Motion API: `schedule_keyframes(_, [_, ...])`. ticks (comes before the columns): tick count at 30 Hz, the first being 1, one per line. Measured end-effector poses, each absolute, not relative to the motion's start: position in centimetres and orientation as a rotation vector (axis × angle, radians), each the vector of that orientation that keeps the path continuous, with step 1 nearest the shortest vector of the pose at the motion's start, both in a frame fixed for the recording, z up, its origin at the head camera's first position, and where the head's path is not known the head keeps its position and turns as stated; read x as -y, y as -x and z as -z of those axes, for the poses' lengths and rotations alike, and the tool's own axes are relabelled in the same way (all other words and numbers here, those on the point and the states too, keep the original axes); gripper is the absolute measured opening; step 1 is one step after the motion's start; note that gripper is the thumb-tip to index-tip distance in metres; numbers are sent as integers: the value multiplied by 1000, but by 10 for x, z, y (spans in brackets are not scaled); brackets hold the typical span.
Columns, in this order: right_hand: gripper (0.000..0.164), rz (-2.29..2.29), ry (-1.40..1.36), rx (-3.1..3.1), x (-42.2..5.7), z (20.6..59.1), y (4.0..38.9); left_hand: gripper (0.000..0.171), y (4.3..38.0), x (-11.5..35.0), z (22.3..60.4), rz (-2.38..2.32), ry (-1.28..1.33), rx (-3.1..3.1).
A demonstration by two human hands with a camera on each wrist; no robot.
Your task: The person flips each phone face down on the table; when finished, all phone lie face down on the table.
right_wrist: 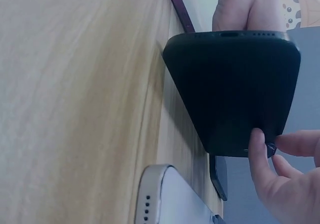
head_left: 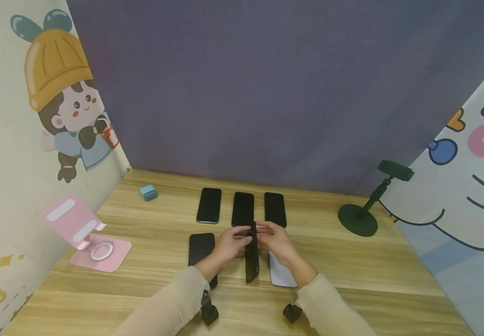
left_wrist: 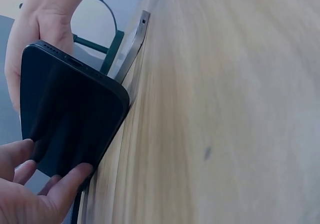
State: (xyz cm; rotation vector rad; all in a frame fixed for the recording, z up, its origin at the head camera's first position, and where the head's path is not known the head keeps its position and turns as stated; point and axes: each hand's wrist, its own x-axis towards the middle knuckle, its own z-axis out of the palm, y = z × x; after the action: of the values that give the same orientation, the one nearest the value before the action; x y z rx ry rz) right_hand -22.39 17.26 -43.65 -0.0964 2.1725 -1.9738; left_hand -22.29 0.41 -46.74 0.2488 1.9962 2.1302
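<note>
You have both hands on one black phone [head_left: 252, 266], just below the centre of the head view. It is slim and round-cornered, turned on edge with a thin side up. The face your left hand [head_left: 229, 245] meets is glossy and dark; the back, towards your right hand [head_left: 276, 240], looks plain and dark too. The phone sits between the two hands, each gripping it at the far end with thumb and fingers, while the near end points down the frame, free of them. Whether its lower edge touches the table [head_left: 330, 298] you cannot tell.

From above you see little more than that thin side. The left wrist view adds the broad screen and a port [left_wrist: 75, 62] in the near end; the right wrist view adds the back, with a camera lens [right_wrist: 270, 147] by your fingertips.

Beside your left wrist lies a dark phone [head_left: 200, 247], and under your right wrist a pale phone [head_left: 283, 273]. Higher in the head view, three dark phones [head_left: 209, 205] form a row. Farther out, a pink stand [head_left: 118, 256] is at the left, a small blue block [head_left: 148, 192] above it, and a dark green stand [head_left: 357, 220] at the right.
</note>
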Motion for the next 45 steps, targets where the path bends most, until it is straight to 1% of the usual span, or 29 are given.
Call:
schedule_keyframes(7, [45, 1939, 108, -2196, -172, 437, 226, 42, 220, -5, 467, -2191, -228, -1939])
schedule_keyframes(16, [46, 1915, 114, -2175, -169, 442, 228, 39, 224, -6, 473, -2240, -190, -1978])
schedule_keyframes(23, [42, 1824, 125, -2226, -167, 447, 230, 49, 225, -3, 470, -2259, -209, -1963])
schedule_keyframes(27, [41, 1806, 161, -2206, -167, 452, 230, 51, 227, 3, 466, -2196, -258, -2068])
schedule_keyframes(31, [40, 1793, 179, -2236, -166, 454, 231, 45, 230, 9, 462, -2115, -309, -2168])
schedule_keyframes(35, [41, 1697, 133, -2355, -163, 455, 230, 42, 233, 16, 462, -1918, -344, -2367])
schedule_keyframes(39, [43, 1538, 115, -2488, -161, 454, 230, 45, 235, 21, 463, -1706, -348, -2549])
schedule_keyframes(45, [45, 1322, 134, -2620, -156, 452, 234, 50, 237, 24, 466, -1527, -304, -2625])
